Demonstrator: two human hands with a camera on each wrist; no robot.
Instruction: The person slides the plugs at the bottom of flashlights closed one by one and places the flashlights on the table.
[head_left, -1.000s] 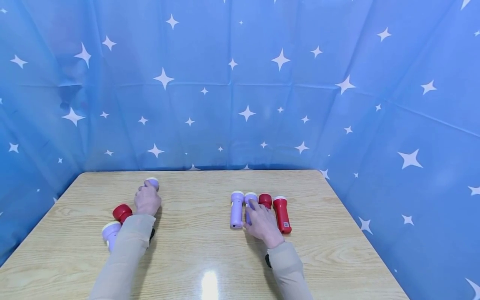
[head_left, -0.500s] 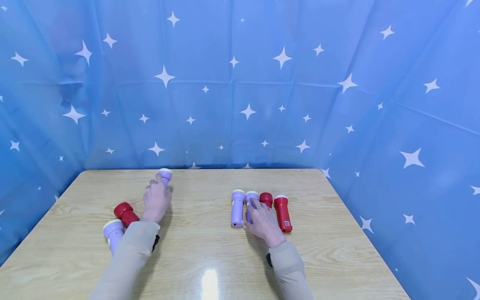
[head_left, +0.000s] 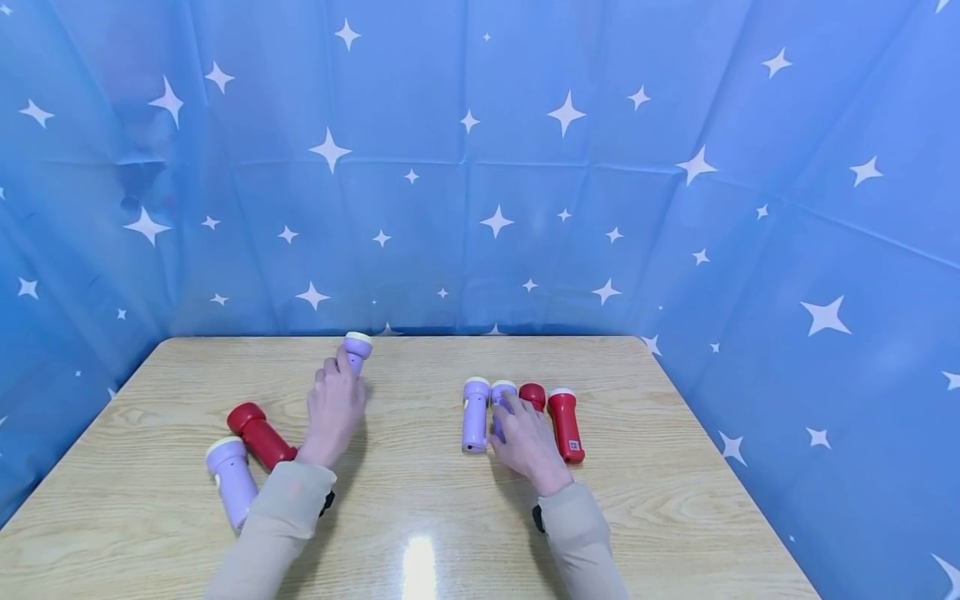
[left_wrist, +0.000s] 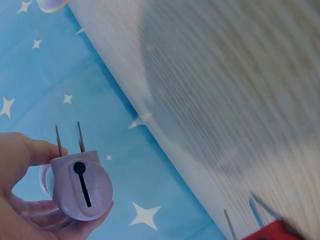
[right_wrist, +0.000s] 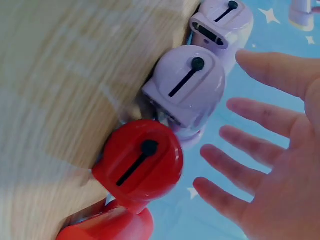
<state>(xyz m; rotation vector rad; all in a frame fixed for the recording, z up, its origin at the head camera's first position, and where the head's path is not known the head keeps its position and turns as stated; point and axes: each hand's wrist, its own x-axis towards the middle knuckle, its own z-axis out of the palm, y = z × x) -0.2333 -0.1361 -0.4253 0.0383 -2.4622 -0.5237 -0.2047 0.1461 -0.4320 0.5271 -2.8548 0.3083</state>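
My left hand (head_left: 334, 410) grips a light-purple flashlight (head_left: 357, 346) above the back of the table. In the left wrist view, two metal plug prongs (left_wrist: 81, 137) stick out from this flashlight's base. My right hand (head_left: 525, 440) hovers with spread fingers over a row of flashlights. Beneath it lie a purple flashlight (right_wrist: 187, 87) and a red flashlight (right_wrist: 142, 160), both partly hidden in the head view. Another purple flashlight (head_left: 474, 417) lies to the left of that hand, and another red flashlight (head_left: 566, 427) to its right. Whether the fingertips touch anything cannot be told.
Beside the left forearm lie a red flashlight (head_left: 261, 435) and a purple flashlight (head_left: 234, 483), both slanted. Prongs also show near the red one's end in the left wrist view. The wooden table (head_left: 420, 483) ends at a blue star-patterned curtain (head_left: 420, 267).
My left hand has lifted the purple flashlight and carried it to the right, uncovering more of the red and purple flashlights on the left. My right hand has stayed nearly still.
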